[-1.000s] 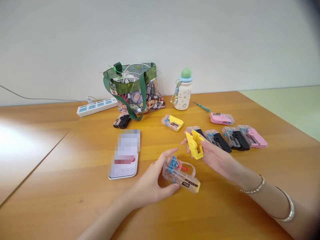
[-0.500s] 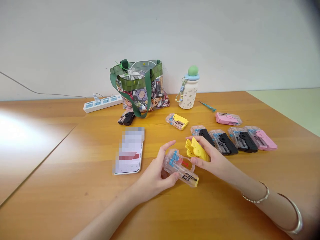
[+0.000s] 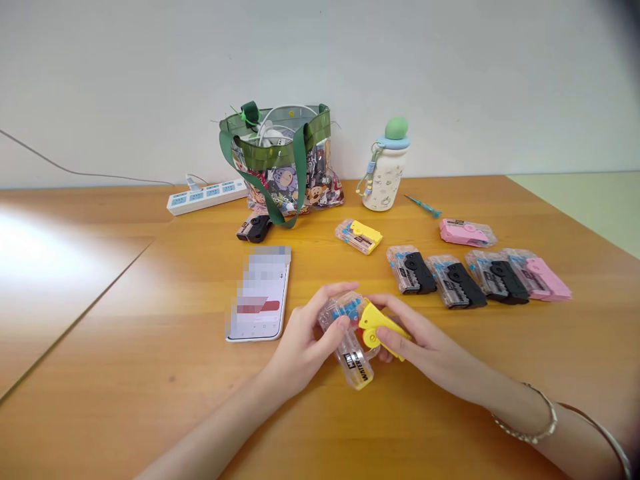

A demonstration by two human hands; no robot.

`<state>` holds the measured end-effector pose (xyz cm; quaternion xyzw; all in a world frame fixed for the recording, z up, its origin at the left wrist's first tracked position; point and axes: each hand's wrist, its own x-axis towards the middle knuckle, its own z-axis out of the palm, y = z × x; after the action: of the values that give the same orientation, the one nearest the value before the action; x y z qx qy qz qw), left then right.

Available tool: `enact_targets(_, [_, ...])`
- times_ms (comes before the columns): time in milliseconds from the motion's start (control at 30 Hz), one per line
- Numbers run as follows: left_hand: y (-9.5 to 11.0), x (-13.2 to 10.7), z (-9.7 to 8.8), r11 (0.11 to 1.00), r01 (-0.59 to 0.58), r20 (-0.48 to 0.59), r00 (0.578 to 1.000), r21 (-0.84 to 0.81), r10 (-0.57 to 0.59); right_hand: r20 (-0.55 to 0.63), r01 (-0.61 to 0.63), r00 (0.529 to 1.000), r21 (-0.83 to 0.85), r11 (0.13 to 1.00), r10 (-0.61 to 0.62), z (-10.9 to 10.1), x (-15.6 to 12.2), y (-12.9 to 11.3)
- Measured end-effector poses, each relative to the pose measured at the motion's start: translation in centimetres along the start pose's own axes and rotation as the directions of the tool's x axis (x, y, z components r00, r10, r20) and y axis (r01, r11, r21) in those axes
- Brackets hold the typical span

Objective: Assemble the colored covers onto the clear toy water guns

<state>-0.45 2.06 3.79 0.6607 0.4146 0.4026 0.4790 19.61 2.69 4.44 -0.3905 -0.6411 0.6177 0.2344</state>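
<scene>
My left hand (image 3: 313, 330) grips a clear plastic mini water gun body (image 3: 353, 357) with blue parts inside, thumb on the near side and fingers behind it. In my right hand (image 3: 415, 337) is a yellow plastic cover (image 3: 377, 327), pinched with the thumb on its round disc. The cover meets the clear body at its right side, overlapping part of it; whether it is seated there I cannot tell. Both pieces are held above the wooden table (image 3: 200, 413). The fingers behind the pieces are mostly hidden.
Several folded water guns lie around: yellow-clear (image 3: 360, 237), black-clear (image 3: 413, 270), pink-clear (image 3: 467, 233). A phone (image 3: 260, 293) lies left of my hands. Farther back are a power strip (image 3: 207, 195), a clear bag with green straps (image 3: 283, 167), a bottle (image 3: 387, 173) and a teal screwdriver (image 3: 424, 205).
The yellow cover has come down and left against the clear body, turned with its disc side toward me. The clear body has tilted more steeply downward. The view has shifted slightly.
</scene>
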Motion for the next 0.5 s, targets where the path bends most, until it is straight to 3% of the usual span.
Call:
enact_targets(267, [0.0, -0.1, 0.2, 0.999, 0.044, -0.016, 0.999, -0.007, -0.044, 0.082, -0.026, 0.997, 0.233, 0.972, 0.007, 1.4, 0.2, 0.5])
enact_targets(500, [-0.2, -0.2, 0.2, 0.999, 0.013, 0.019, 1.0, 0.041, -0.014, 0.066, -0.043, 0.998, 0.276, 0.96, 0.025, 1.2, 0.4, 0.7])
